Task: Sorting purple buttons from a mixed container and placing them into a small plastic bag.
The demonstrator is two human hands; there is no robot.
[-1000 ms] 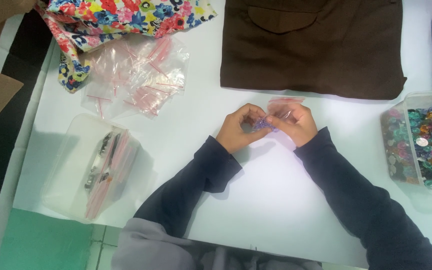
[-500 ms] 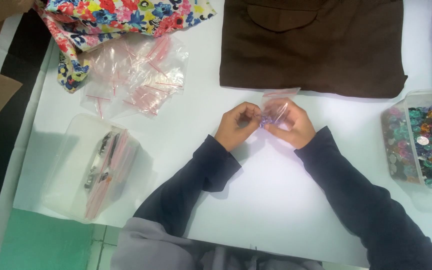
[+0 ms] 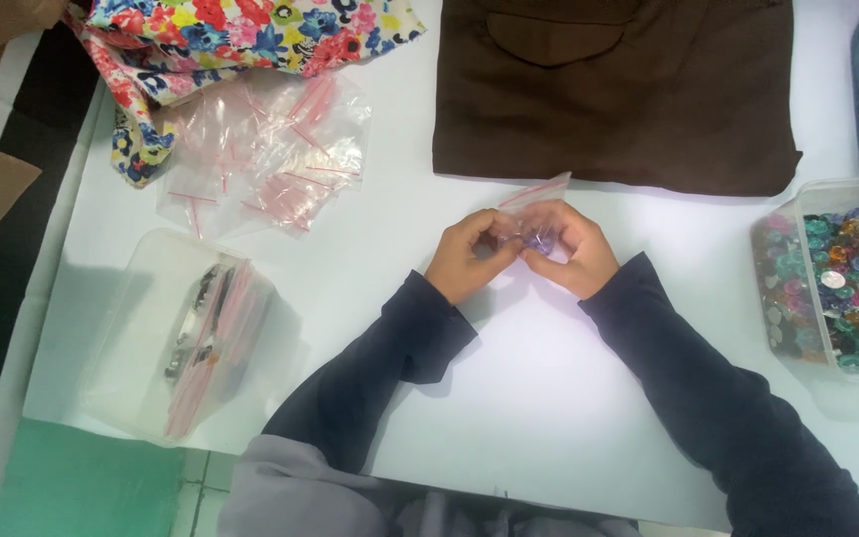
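So here we've got both hands together mid-tabletop (image 3: 509, 398), pinching one small clear zip bag (image 3: 532, 195) between them. Our left hand (image 3: 469, 254) is curled shut on the bag's left side, and our right hand (image 3: 571, 249) is closed on the right side, fingertips nearly touching. The bag's pink-striped top edge pokes up just above the fingers; something small and bluish sits inside, too tiny to make out. Right behind the hands lies a folded brown garment (image 3: 608, 89). Off to the right is a clear tub of colourful gems (image 3: 852, 278), well apart. On the left there's a loose pile of empty zip bags (image 3: 265, 149), floral fabric (image 3: 241, 30), and a clear box of filled bags (image 3: 191, 333).
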